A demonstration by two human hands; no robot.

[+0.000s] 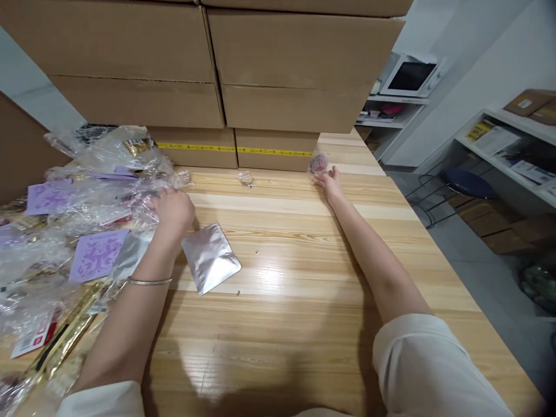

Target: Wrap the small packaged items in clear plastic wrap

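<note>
Right hand: the person's right hand (330, 186) reaches to a small red packet (319, 163) in clear wrap; fingertips at its near side, can't tell if the grip is pinched on it.
Red packet: on the bench (299, 278), by the right end of the lower carton (278, 159). Loose pinch on slick film could let it slip or skid.
Left hand: left hand (174, 211) is at the edge of the plastic pile (104, 200), fingertips hidden; can't tell grip width or whether it holds anything.
Plastic pile: layers overlap, with purple cards (98, 255) among them. One pull could drag neighbours along; film could snag on the bracelet (150, 282).
Silver pouch: silver pouch (211, 259) lies flat just beside the left forearm; a sleeve or arm sweep could shove it.
Upper carton: upper carton (295, 63) overhangs near the right hand; a fast lift could knock it.
</note>
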